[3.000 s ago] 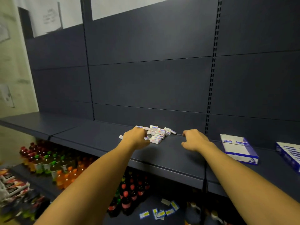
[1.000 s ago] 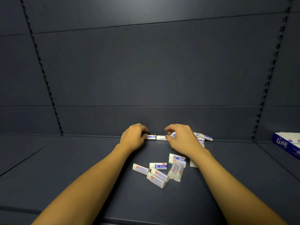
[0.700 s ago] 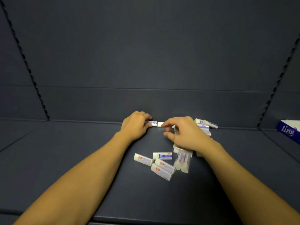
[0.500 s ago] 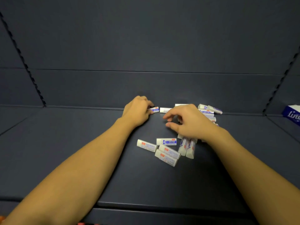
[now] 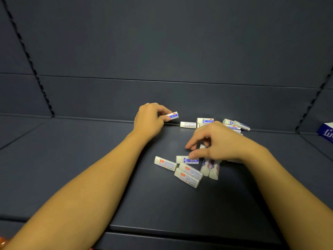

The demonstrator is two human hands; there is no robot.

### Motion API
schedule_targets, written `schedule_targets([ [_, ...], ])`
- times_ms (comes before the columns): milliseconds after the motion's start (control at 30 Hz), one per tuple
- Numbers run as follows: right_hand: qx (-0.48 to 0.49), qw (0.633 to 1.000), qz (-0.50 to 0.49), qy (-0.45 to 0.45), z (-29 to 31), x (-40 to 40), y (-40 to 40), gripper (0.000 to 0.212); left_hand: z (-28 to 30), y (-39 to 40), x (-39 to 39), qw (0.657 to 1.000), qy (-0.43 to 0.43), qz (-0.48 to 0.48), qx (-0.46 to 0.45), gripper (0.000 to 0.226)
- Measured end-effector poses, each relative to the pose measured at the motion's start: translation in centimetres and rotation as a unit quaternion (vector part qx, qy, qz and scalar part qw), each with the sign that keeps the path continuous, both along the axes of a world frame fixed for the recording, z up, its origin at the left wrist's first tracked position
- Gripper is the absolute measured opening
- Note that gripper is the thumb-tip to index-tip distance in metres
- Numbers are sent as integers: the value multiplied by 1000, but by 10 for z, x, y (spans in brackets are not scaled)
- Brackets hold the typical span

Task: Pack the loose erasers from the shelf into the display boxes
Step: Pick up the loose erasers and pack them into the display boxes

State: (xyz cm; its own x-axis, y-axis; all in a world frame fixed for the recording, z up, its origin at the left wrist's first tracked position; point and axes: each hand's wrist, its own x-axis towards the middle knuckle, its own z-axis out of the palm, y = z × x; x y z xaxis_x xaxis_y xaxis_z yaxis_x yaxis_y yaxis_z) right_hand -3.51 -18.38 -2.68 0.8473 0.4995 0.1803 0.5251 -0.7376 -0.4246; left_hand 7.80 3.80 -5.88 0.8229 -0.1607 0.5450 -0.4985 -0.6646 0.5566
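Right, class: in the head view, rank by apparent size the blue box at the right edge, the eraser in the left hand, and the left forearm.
1. Left forearm, by far the largest.
2 and 3 unsure. The blue box is cut off by the frame; its visible part looks about the same as the eraser the left hand holds.

The eraser (image 5: 173,116) pinched in the left hand (image 5: 150,121) is white with a blue sleeve and a small red mark. Erasers (image 5: 187,175) below the right hand (image 5: 216,143) are white with red tags and pale print. The shelf (image 5: 90,159) is dark slate blue. A box (image 5: 326,132) far right is blue with white lettering.
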Motion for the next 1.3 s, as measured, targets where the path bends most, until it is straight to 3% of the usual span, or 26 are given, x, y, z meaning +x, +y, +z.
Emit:
schedule_targets([
  [133,-17,999,13,43,-5,0,0,25,6,3,-4,1000,1,6,-16,19],
  [333,-38,998,12,55,-6,-1,6,15,5,4,-5,1000,9,6,-1,17],
  [500,53,995,-73,-40,-10,4,0,16,6,4,-4,1000,28,-1,10,17],
  [700,167,962,-185,-110,-5,7,-12,16,20,3,-16,998,33,-10,-50,18],
  [1033,59,932,-338,-120,18,-25,-26,15,66,-27,-21,995,24,-88,41,13],
  [1300,-20,868,-484,-111,35,-94,-59,17,77,-108,-54,984,17,-159,76,9],
])
